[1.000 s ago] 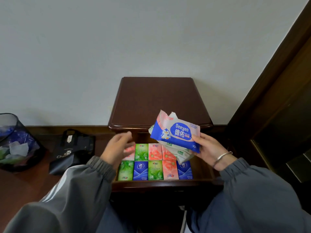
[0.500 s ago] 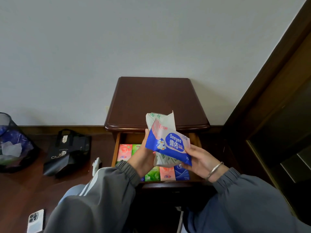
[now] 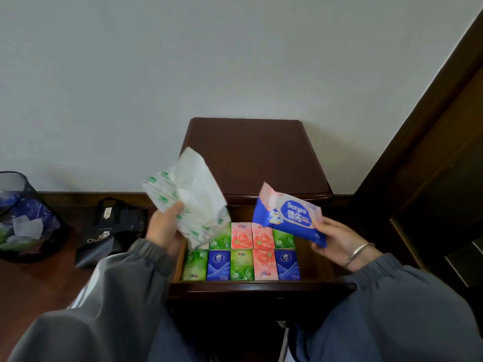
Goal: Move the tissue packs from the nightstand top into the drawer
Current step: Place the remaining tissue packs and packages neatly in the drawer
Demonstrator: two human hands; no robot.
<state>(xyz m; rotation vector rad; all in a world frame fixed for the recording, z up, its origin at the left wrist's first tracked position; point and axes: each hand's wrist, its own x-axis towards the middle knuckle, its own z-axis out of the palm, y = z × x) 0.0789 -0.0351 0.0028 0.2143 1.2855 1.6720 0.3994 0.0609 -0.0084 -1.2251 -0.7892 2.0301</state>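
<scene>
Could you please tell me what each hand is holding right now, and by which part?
The left hand grips the white-and-green tissue pack by its left side edge; the right hand pinches the blue-and-pink wipes pack by its right end.

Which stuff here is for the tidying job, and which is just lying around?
For the job: white-and-green tissue pack in the left hand, blue pack in the right hand, small packs in the drawer, nightstand.
Just lying about: black bag, mesh bin.
</scene>
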